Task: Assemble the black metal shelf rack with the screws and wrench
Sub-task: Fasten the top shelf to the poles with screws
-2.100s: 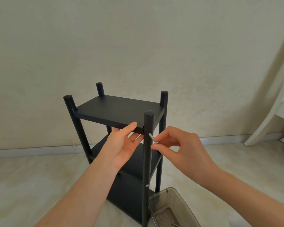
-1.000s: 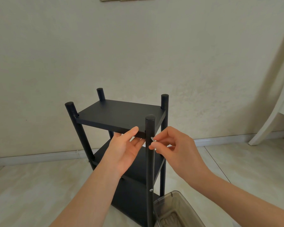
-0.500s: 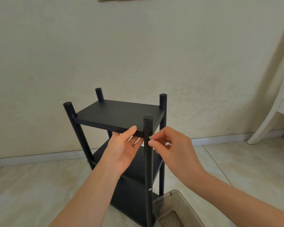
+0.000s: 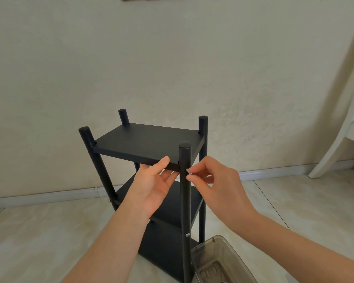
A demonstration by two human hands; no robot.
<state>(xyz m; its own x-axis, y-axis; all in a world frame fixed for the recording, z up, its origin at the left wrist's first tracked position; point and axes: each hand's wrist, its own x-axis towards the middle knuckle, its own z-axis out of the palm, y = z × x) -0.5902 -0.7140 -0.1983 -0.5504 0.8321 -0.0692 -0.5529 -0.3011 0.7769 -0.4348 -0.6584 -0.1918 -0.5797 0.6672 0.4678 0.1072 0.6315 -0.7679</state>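
A black metal shelf rack (image 4: 147, 139) with three shelves stands upright on the floor. My left hand (image 4: 151, 184) is under the front edge of the top shelf, palm up, thumb against the shelf's rim, fingers behind the near right post (image 4: 185, 201). My right hand (image 4: 213, 184) pinches a small silver screw (image 4: 188, 171) against the right side of that post, level with the top shelf. Another silver screw head (image 4: 187, 235) shows lower on the same post at the middle shelf.
A clear grey plastic box (image 4: 219, 260) sits on the floor at the rack's right foot, with some parts inside. A white chair (image 4: 347, 131) stands at the right. The wall and its skirting board lie close behind the rack on the tiled floor.
The right hand has brought the screw from a tilted position away from the post up to the post's side. The left hand has stayed under the top shelf.
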